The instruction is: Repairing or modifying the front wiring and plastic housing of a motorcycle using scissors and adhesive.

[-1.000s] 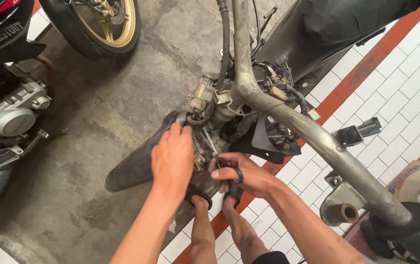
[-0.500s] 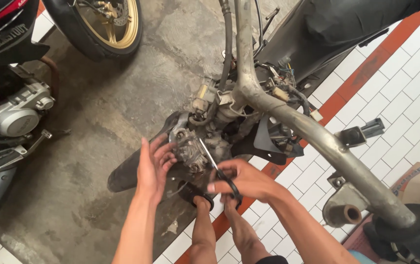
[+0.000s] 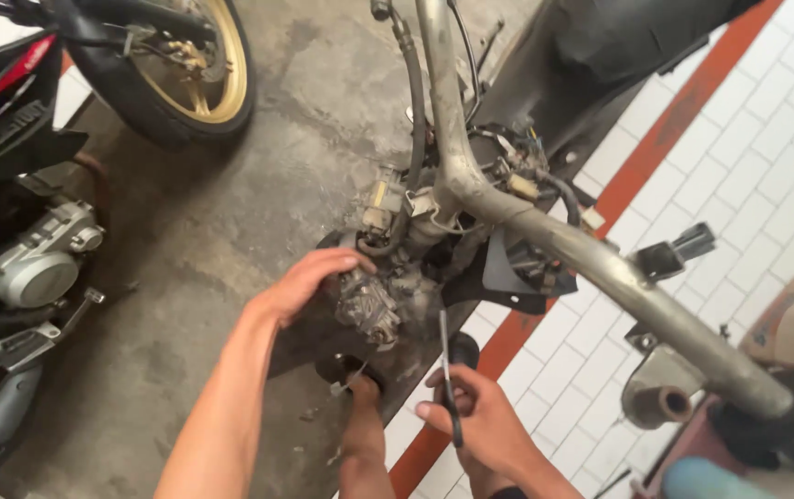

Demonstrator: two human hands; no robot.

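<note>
Left hand [image 3: 309,277] spread and cupped over the top of the grimy engine block [image 3: 369,305], fingers [image 3: 346,261] curled loosely on the metal, gripping nothing; right hand [image 3: 480,420] closed round a slim dark-handled tool [image 3: 448,388], shaft upright toward twelve o'clock, tip near the lower edge of the engine.

Engine at the centre of view, hung beneath the bare frame tube [image 3: 545,240] that sweeps from twelve down to four o'clock; casing caked in grey dirt, small carburettor-like parts and a tangle of wires [image 3: 508,171] at its one o'clock; black mudguard [image 3: 314,333] under it at seven; the person's own legs [image 3: 365,434] at six, one foot against the guard.

Likely trouble: tool tip skating off the greasy casing and jabbing the left fingers, close by at ten o'clock of the tip; loose wires snagged or nicked by a careless lever; small fasteners dropped and lost on the stained concrete floor [image 3: 203,231].

Farther out: gold-rimmed wheel [image 3: 189,69] at eleven; a second motorcycle's silver engine cover [image 3: 36,268] at nine; white tiles [image 3: 739,139] with an orange strip at two.
</note>
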